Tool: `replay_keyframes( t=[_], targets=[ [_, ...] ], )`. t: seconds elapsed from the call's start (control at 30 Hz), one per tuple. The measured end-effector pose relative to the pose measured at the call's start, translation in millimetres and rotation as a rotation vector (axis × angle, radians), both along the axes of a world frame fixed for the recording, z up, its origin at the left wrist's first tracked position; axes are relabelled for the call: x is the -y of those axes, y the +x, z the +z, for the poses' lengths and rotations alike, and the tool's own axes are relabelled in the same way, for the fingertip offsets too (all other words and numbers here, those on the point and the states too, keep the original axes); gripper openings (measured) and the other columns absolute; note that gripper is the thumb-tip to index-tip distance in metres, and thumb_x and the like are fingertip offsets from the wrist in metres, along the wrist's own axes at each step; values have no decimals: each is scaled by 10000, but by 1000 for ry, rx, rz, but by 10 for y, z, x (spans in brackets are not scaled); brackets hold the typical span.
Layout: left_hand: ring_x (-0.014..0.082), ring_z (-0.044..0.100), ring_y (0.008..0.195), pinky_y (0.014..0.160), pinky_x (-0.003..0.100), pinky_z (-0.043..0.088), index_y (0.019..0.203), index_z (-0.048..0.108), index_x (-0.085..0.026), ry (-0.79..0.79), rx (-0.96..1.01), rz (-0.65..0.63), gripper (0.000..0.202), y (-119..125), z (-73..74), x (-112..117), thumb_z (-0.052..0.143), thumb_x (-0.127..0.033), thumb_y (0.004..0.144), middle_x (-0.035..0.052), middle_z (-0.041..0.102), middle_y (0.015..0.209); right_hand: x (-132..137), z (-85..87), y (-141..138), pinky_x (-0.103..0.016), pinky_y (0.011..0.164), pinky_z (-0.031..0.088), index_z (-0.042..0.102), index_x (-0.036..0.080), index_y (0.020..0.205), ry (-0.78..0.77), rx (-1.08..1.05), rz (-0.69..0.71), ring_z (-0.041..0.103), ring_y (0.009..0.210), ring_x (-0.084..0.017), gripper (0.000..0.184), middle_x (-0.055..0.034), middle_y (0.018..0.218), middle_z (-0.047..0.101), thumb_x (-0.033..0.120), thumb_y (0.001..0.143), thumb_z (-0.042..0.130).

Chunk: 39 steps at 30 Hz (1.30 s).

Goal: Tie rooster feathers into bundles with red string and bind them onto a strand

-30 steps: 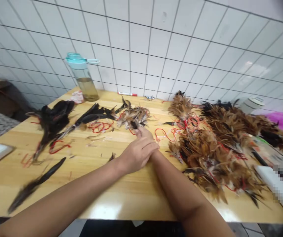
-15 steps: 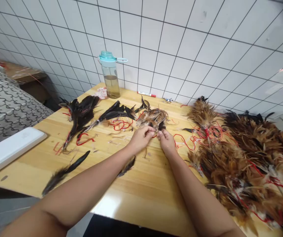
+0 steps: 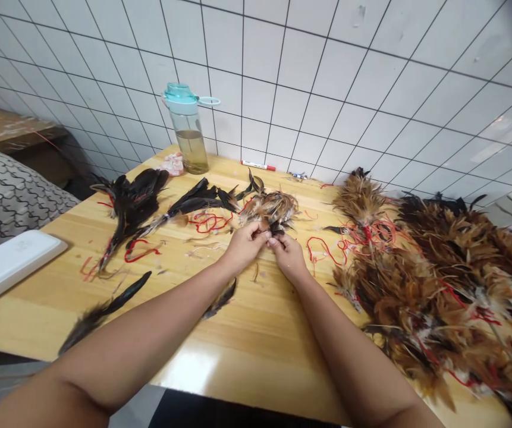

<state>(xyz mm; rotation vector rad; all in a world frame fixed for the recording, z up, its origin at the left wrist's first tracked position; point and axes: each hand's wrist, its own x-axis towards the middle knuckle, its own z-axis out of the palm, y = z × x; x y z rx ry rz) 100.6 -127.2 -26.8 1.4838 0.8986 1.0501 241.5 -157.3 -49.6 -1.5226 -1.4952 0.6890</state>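
Note:
My left hand [image 3: 247, 242] and my right hand [image 3: 289, 257] meet over the middle of the table, thumbs and fingertips pinched together. Small dark feathers [image 3: 279, 228] stick up from between the fingertips; their lower ends are hidden in the grip. Just beyond the hands lies a loose pile of brown feathers [image 3: 278, 205]. Long black feathers [image 3: 197, 199] and a tangle of red string [image 3: 211, 222] are left of that pile. Another length of red string [image 3: 327, 252] curls to the right of my right hand. A single dark feather [image 3: 220, 297] rests below my left forearm's far side.
A bundle of black feathers [image 3: 133, 202] and a white case [image 3: 12, 267] are at the left. Near the tiled wall [image 3: 264, 89] stand a water bottle [image 3: 188, 139] and a red-capped marker [image 3: 258, 166]. Bundles of brown feathers [image 3: 416, 297] fill the table's right side [image 3: 256, 356].
My hands have drawn together until their fingertips meet; a small gap showed between them before. The view has shifted slightly, so the table's things appear a little further left.

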Motion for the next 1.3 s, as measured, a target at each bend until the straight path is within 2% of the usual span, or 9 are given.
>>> replay_keyframes(
  t=[0.1, 0.27, 0.57, 0.67, 0.8, 0.97, 1.13, 1.23, 1.3],
  targets=[
    [124, 554, 704, 722, 247, 429, 776, 582, -166, 13, 10, -21, 166, -26, 12, -37, 606, -329, 796, -13, 608, 718, -4, 13, 8, -287, 667, 416, 580, 219, 709, 5, -84, -9, 522, 661, -159, 237, -3, 671, 598, 421, 816, 516],
    [132, 586, 770, 736, 249, 450, 934, 643, -167, 92, -62, 76, 213, -126, 112, -84, 601, -339, 816, 26, 670, 864, 1, 77, 25, -276, 588, 344, 549, 217, 684, 12, -183, -69, 419, 578, -140, 294, 29, 587, 470, 490, 784, 509],
    [147, 578, 749, 699, 268, 437, 916, 654, -172, 261, -298, 54, 226, -197, 141, -91, 541, -359, 857, 38, 680, 862, 7, 82, 37, -292, 624, 348, 549, 215, 693, 38, -126, -52, 434, 611, -155, 286, 18, 611, 474, 476, 794, 493],
    [154, 580, 772, 708, 269, 426, 895, 650, -170, 349, -394, 23, 203, -260, 273, -76, 529, -329, 860, 36, 670, 855, 15, 88, 44, -293, 626, 350, 554, 214, 703, 43, -104, -42, 437, 612, -154, 285, 19, 613, 476, 471, 806, 485],
    [158, 575, 753, 700, 265, 394, 823, 649, -187, 460, -648, -120, 165, -475, 580, 61, 532, -300, 853, 24, 664, 814, 22, 98, 50, -291, 643, 364, 558, 211, 702, 51, -68, -45, 455, 625, -154, 283, 15, 620, 501, 454, 824, 478],
    [173, 577, 687, 614, 263, 339, 720, 668, -215, 303, -932, -366, 100, -857, 807, 372, 636, -303, 754, 20, 687, 745, 9, 72, 48, -274, 613, 366, 537, 216, 687, 50, -39, -49, 467, 631, -153, 266, 6, 626, 527, 422, 842, 471],
    [191, 562, 677, 577, 276, 273, 686, 620, -227, 197, -1165, -378, 95, -1002, 777, 695, 696, -283, 683, 16, 652, 723, 8, 66, 41, -270, 622, 365, 545, 217, 707, 54, -7, -47, 472, 637, -154, 244, 13, 627, 523, 408, 838, 470],
    [224, 590, 751, 619, 293, 300, 741, 590, -219, 241, -1300, -392, 13, -970, 692, 831, 602, -221, 745, 47, 668, 816, 9, 68, 37, -276, 649, 369, 545, 217, 705, 57, 28, -64, 490, 664, -161, 233, 6, 659, 540, 394, 838, 472],
    [238, 610, 797, 664, 311, 337, 775, 582, -210, 275, -1322, -419, 104, -952, 619, 872, 488, -178, 807, 74, 677, 868, 8, 65, 32, -278, 668, 376, 559, 218, 711, 54, 49, -65, 507, 690, -168, 221, 1, 681, 553, 371, 845, 472]
  ],
)
